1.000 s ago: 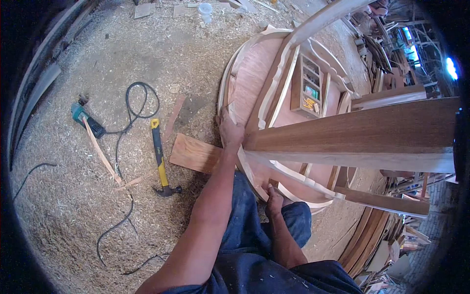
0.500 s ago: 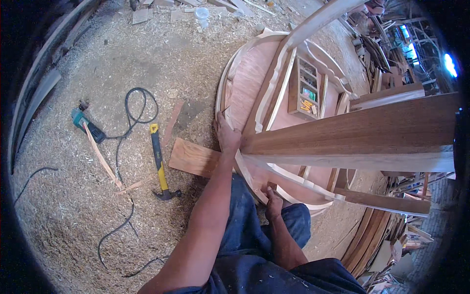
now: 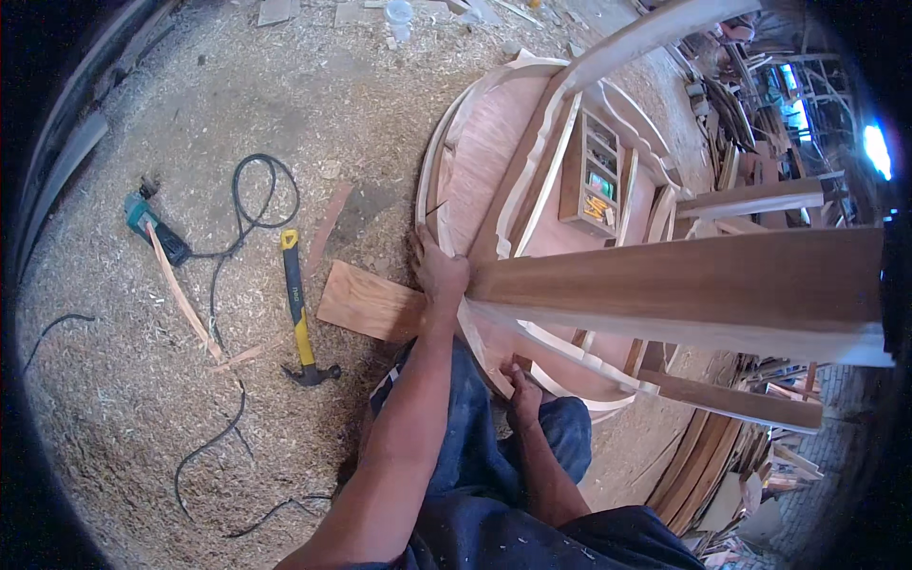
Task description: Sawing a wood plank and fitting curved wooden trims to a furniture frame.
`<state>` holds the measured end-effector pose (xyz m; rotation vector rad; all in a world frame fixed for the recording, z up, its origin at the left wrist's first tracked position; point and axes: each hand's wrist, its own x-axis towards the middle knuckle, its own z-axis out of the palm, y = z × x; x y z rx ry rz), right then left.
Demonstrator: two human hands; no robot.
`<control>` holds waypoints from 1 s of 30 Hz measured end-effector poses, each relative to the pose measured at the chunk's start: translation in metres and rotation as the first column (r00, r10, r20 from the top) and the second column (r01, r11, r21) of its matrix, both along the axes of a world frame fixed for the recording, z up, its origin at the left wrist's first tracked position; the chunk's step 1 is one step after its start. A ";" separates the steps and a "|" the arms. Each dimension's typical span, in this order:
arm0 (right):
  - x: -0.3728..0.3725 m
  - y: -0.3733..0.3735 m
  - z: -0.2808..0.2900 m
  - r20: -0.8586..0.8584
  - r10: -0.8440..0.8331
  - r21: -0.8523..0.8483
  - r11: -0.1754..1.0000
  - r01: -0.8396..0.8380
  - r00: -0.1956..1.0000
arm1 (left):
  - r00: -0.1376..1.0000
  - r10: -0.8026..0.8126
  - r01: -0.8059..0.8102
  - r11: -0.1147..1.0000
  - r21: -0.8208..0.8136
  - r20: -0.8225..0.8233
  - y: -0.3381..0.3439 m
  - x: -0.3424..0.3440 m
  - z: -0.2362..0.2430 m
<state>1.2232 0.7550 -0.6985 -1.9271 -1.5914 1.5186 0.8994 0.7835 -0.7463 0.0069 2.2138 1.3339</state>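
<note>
A wooden table lies upside down in front of me, its legs pointing away to the right. Its pinkish plywood underside is bordered by a pale curved rim. My left hand is closed over this rim, next to the base of a thick brown table leg. Lower down, my right hand grips the near stretch of rim, thumb on the inner side beside a small brown wood piece. Its other fingers are partly hidden.
On the shavings-covered floor to the left lie a claw hammer, a green angle grinder with a black cord, and thin wood strips. A flat board lies by my left forearm. A compartmented wooden tray rests on the underside.
My view has shifted a little, so the floor tools appear farther left. Both hands keep their places on the rim.
</note>
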 end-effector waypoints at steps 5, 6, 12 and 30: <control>0.004 0.006 -0.002 -0.013 -0.072 -0.061 0.996 0.071 0.997 | 0.996 -0.011 0.009 1.000 0.018 0.092 0.002 -0.003 0.017; -0.002 0.002 -0.001 -0.008 -0.058 -0.066 0.996 0.057 0.998 | 0.998 -0.005 0.004 1.000 0.011 0.057 -0.002 -0.001 0.012; 0.002 0.002 -0.002 0.013 -0.017 0.032 0.999 0.016 1.000 | 0.993 -0.002 0.004 1.000 0.017 -0.121 -0.004 0.007 0.004; -0.001 -0.005 -0.007 0.000 -0.190 -0.040 0.981 0.190 0.982 | 0.999 -0.046 0.047 0.998 0.048 -0.021 -0.009 -0.006 0.021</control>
